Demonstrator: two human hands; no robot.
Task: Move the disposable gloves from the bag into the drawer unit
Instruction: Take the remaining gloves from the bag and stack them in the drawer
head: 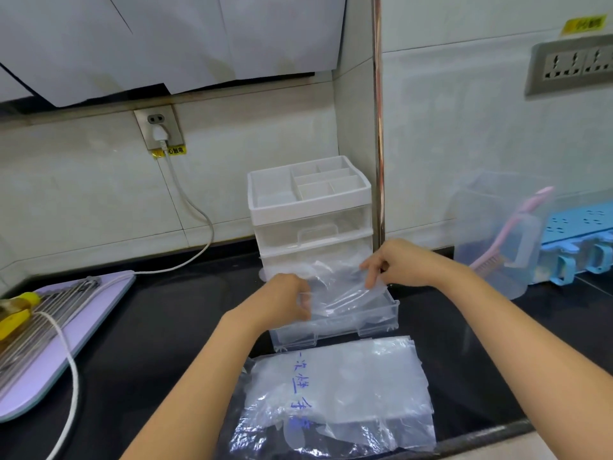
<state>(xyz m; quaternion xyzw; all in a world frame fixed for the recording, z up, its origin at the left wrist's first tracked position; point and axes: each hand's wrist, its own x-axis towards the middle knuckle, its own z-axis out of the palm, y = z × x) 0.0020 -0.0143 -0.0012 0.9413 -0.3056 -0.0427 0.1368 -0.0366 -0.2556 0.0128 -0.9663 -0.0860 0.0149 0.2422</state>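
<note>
A white-topped drawer unit (310, 207) of clear plastic stands against the wall. Its bottom drawer (335, 325) is pulled out toward me. A thin clear sheet of disposable gloves (341, 290) is stretched over the open drawer. My left hand (285, 298) pinches its left edge and my right hand (394, 263) pinches its right edge. On the black counter just in front of the drawer lies a clear plastic bag (335, 393) with blue writing, holding more gloves.
A lilac board (83, 313) with metal rods and a yellow-capped bottle (16, 310) sits at the left, crossed by a white cable (71, 360) from the wall socket. At the right stand a clear jug (497, 237) with a pink brush and a blue rack (577, 240).
</note>
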